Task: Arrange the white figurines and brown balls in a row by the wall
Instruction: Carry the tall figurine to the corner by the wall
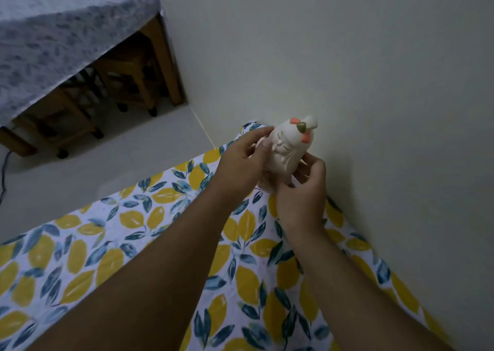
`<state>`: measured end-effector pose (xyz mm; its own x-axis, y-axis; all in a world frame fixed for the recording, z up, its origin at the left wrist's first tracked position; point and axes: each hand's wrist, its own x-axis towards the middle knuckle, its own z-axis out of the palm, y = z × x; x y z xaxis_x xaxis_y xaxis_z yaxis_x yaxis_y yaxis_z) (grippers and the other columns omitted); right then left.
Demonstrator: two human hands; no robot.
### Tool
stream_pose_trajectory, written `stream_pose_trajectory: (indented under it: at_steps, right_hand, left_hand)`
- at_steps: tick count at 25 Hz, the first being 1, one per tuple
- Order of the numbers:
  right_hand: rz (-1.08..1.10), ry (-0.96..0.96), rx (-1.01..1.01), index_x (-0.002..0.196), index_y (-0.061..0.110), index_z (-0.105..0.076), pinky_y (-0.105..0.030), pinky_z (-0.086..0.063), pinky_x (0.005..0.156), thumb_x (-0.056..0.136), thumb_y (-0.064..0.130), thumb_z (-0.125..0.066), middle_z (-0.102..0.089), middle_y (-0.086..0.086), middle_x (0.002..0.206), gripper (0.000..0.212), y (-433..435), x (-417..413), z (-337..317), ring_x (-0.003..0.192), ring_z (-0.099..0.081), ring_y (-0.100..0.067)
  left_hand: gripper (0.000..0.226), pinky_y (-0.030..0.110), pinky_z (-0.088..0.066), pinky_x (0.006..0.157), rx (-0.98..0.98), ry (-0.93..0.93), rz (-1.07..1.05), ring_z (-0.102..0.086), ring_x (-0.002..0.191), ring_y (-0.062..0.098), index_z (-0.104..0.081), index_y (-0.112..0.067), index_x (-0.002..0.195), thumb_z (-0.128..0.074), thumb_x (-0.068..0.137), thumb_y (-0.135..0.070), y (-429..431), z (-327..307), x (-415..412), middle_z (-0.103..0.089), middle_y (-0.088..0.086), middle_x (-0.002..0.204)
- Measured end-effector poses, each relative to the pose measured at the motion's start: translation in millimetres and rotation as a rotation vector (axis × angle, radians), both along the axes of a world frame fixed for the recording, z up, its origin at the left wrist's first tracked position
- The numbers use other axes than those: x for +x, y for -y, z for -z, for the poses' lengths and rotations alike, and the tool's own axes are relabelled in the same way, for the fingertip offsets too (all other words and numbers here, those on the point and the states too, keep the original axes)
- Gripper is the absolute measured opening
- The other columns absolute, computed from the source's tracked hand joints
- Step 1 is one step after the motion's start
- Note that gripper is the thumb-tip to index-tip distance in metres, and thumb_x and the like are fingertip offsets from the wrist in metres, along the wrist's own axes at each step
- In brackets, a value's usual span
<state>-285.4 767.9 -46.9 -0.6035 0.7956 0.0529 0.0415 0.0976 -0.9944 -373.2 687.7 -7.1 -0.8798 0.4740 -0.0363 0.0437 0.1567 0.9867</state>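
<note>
1. Two bare hands hold one white figurine [287,147] up in the air, near the wall [347,69].
2. The left hand [242,163] is on the figurine's left side. Its thumb and fingers are curled around that side and touch it near the little face.
3. The right hand [303,190] is lower down and on the right. Its fingers bend around the bottom of the figurine and press on it.
4. So both hands are closed on the same toy, one from each side.
5. The figurine sits between the two hands and pokes up above them. It leans a bit, with its top tipped toward the wall.
6. The top of the figurine has orange bits and a small brown knob. A little face with closed eyes looks back at the person.
7. Under both hands and arms lies a cloth [133,243] with yellow lemons and blue leaves. The cloth runs right up to the wall on the right-hand side.
8. Far past the left hand there is a wooden table [165,56] with a grey-blue cover [53,29], standing on a pale floor [93,168].
</note>
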Motion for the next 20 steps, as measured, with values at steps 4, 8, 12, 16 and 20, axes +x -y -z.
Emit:
stream_pose_trajectory:
  at_steps: [4,8,12,16,20]
  right_hand:
    - [0.027,0.033,0.063,0.120,0.037,-0.054,-0.012,-0.054,0.071,0.076,0.039,-0.084,-0.066,0.021,0.109,0.053,-8,-13,13,0.101,-0.063,0.012]
    - [0.031,0.051,0.107,0.126,0.035,-0.050,-0.025,-0.058,0.086,0.079,0.037,-0.084,-0.064,0.013,0.122,0.058,-7,-16,23,0.114,-0.060,0.004]
    - [0.021,0.040,0.093,0.136,0.026,-0.047,-0.039,-0.058,0.091,0.082,0.034,-0.084,-0.061,0.003,0.130,0.065,-5,-17,26,0.122,-0.059,-0.010]
    - [-0.009,0.123,0.130,0.137,0.030,-0.045,-0.028,-0.055,0.087,0.082,0.049,-0.078,-0.062,0.006,0.129,0.067,-7,-12,17,0.119,-0.059,-0.007]
    - [-0.055,0.373,0.340,0.152,0.029,-0.034,-0.017,-0.039,0.090,0.087,0.059,-0.062,-0.047,0.003,0.150,0.077,-4,14,6,0.129,-0.044,-0.004]
  left_hand:
    - [0.028,0.019,-0.055,0.073,-0.030,-0.017,-0.003,-0.069,0.097,0.000,-0.067,-0.037,0.126,-0.052,0.103,-0.032,-10,13,-15,-0.072,-0.018,0.110]
    - [0.029,0.027,-0.057,0.083,-0.032,-0.038,-0.005,-0.067,0.102,-0.002,-0.065,-0.040,0.127,-0.049,0.103,-0.037,-12,24,-19,-0.072,-0.018,0.112]
    - [0.032,0.044,-0.055,0.094,-0.017,-0.026,-0.015,-0.065,0.111,0.008,-0.062,-0.038,0.131,-0.047,0.103,-0.041,-15,28,-16,-0.070,-0.010,0.120]
    - [0.042,0.044,-0.045,0.108,-0.051,0.001,-0.037,-0.053,0.130,0.011,-0.051,-0.036,0.143,-0.046,0.103,-0.046,-14,24,-11,-0.059,-0.007,0.142]
    - [0.049,0.033,-0.037,0.107,-0.211,-0.108,-0.108,-0.045,0.130,0.006,-0.046,-0.036,0.147,-0.040,0.102,-0.054,29,19,12,-0.048,-0.007,0.151]
